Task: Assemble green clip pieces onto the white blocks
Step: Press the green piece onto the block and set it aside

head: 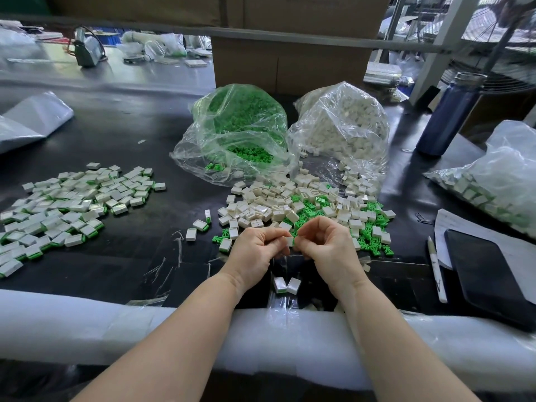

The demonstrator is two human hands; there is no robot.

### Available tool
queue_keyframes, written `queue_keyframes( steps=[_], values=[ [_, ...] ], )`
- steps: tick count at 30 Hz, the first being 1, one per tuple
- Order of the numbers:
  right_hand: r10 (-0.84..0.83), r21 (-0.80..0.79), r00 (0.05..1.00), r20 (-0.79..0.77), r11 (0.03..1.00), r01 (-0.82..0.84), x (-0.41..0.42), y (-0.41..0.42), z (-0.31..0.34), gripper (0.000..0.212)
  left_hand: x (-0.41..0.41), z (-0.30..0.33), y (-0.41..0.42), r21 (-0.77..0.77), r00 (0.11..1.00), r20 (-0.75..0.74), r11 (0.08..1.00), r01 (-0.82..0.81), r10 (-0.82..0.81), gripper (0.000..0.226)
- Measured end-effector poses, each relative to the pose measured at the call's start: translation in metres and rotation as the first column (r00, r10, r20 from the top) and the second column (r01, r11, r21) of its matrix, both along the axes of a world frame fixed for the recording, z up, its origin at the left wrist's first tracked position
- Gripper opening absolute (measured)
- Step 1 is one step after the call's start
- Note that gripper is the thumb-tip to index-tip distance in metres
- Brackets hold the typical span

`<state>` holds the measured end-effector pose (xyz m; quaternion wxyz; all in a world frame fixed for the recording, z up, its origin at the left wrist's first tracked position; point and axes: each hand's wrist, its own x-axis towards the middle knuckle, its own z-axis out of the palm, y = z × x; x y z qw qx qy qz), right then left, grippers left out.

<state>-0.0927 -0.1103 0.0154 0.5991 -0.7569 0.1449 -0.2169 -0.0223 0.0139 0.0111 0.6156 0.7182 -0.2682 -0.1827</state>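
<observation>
A: Blocks done already lie in the finished pile [66,204] far left. What now?

B: Left hand [255,250] pinches one white block [289,241]. Right hand [327,245] pinches by it too; I can't see the clip. Push straight, I think.

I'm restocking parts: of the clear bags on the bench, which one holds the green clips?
The left of the two open bags behind the loose pile, the green clip bag; its neighbour, the white block bag, holds only white blocks.
</observation>
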Motion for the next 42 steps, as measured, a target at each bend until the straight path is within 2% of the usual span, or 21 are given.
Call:
queue_keyframes(
  steps=[9,16,20,25,33,42],
  values=[
    [0.065,0.013,0.996,-0.053,0.998,-0.064,-0.0017,-0.001,0.0002,0.02,-0.0002,-0.0008,0.0005,0.103,0.997,0.065,0.994,0.027,-0.034,0.013],
    [0.016,0.118,1.0,0.006,0.993,-0.016,0.0003,0.0003,0.0015,0.011,-0.0022,0.0045,0.0001,0.015,0.996,0.09,1.0,-0.003,0.001,0.016],
    [-0.011,0.125,1.0,0.0,0.992,0.011,0.0007,-0.0001,0.001,0.01,-0.0011,0.0009,0.0016,0.056,0.981,0.194,0.998,0.011,-0.022,0.021],
    [0.0,0.22,1.0,0.025,0.976,-0.005,-0.0008,-0.0004,0.0023,0.007,0.0026,-0.0012,-0.0004,0.059,0.979,0.198,0.997,-0.056,0.043,0.006],
    [0.015,0.104,0.998,-0.058,0.995,-0.009,0.0009,0.0012,0.0002,0.01,0.0033,-0.002,0.0005,0.13,0.988,0.152,0.991,-0.004,-0.016,0.019],
    [0.045,0.066,0.992,-0.119,0.997,-0.037,-0.0009,0.0009,0.0017,0.013,0.003,-0.0031,0.0027,0.226,0.98,0.192,0.974,0.003,-0.048,0.014]
  ],
)
